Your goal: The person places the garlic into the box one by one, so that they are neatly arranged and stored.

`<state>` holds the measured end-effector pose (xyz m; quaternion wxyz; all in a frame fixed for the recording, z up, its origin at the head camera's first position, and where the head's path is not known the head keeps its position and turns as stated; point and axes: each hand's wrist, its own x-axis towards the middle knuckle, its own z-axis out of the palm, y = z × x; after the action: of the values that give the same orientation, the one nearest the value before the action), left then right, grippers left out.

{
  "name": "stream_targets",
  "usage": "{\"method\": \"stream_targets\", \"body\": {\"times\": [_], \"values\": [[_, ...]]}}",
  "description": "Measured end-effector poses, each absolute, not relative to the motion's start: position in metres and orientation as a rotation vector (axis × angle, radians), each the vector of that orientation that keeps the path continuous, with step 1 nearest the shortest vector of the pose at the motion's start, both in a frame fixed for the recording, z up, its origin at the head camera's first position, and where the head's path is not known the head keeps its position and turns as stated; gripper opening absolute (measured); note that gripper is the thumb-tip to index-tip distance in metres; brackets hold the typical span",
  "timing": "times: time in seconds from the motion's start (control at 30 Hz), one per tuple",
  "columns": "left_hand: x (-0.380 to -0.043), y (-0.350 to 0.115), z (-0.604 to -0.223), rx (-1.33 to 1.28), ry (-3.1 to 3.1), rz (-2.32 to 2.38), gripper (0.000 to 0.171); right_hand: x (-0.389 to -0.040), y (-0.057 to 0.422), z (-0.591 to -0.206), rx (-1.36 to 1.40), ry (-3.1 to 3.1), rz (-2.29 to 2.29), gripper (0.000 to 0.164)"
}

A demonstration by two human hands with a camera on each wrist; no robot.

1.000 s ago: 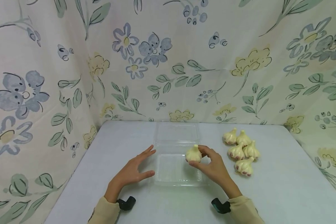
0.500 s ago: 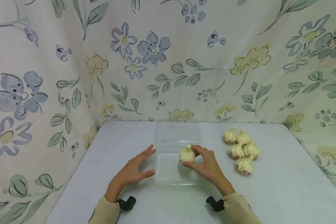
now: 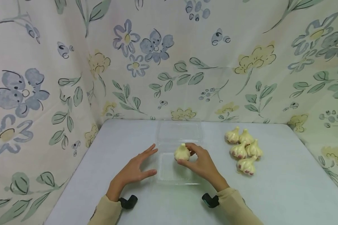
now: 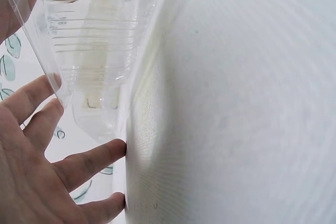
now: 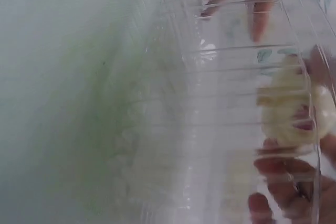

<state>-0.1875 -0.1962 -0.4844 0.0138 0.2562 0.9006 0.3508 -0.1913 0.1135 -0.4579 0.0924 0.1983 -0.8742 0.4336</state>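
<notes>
My right hand (image 3: 201,162) pinches a garlic bulb (image 3: 181,153) between thumb and fingers, its stem pointing up, over the clear plastic container (image 3: 169,179). In the right wrist view, the garlic bulb (image 5: 296,114) and the fingers show through the container's ribbed wall. My left hand (image 3: 136,168) is at the container's left side, thumb and fingers spread. The left wrist view has the left hand (image 4: 37,156) with fingertips at the container's rim and others on the table. The container's lid (image 3: 180,131) lies folded back, away from me.
Several garlic bulbs (image 3: 243,150) lie grouped on the white table (image 3: 284,187), right of the container. A floral curtain (image 3: 169,62) hangs behind the table and along its left side.
My right hand has carried the garlic bulb leftward, from the container's right side to nearer its middle. The left hand has stayed at the left side.
</notes>
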Motion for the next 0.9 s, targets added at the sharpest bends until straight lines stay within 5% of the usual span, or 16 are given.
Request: {"method": "stream_targets", "body": {"times": [0.9], "values": [[-0.187,-0.194,-0.485,0.821,2.797,1.102,0.076,-0.213,0.069,-0.468,0.574,-2.736,1.247,0.058]]}}
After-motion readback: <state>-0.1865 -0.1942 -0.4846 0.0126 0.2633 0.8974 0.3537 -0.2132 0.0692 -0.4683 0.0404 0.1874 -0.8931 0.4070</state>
